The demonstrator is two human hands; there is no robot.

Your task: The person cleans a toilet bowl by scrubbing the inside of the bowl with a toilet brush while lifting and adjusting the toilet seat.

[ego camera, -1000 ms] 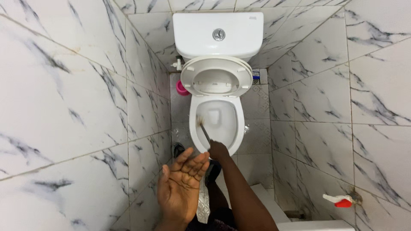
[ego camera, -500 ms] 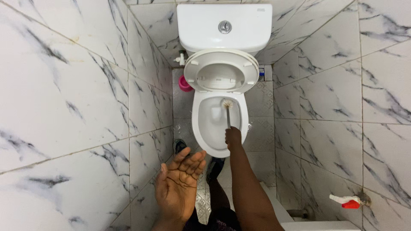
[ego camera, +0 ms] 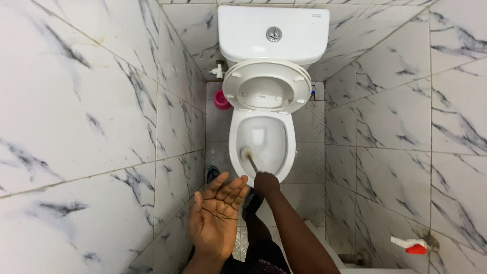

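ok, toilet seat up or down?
Up. The toilet seat and lid lean back against the cistern, leaving the bowl rim bare while the right hand works the brush.

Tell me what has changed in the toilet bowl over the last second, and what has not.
The right hand kept its grip on the toilet brush and swept its head around the bowl: from the left side, to the back right near the raised seat, and now to the front left. The left hand stayed open, palm up, holding nothing. Seat, cistern and pink object did not move.
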